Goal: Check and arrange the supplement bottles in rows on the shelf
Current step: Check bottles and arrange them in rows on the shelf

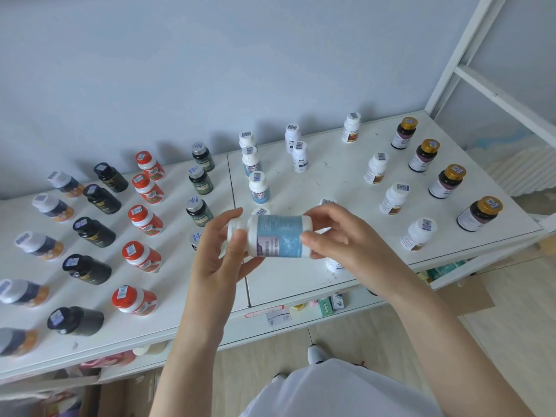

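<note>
A white bottle with a light-blue label (278, 236) lies sideways in the air above the white shelf top (316, 266). My left hand (224, 251) grips its cap end, thumb on the front. My right hand (334, 233) pinches its base end. More blue-label white bottles (259, 188) stand in a column behind it. To their left run rows of green (199, 212), orange-capped (145, 219) and black bottles (94, 231).
Gold-capped dark bottles (478, 213) and white bottles (392, 198) stand in rows at the right. A white frame (469, 73) rises at the far right corner. Small boxes (326, 305) sit on a lower shelf. Wooden floor lies below me.
</note>
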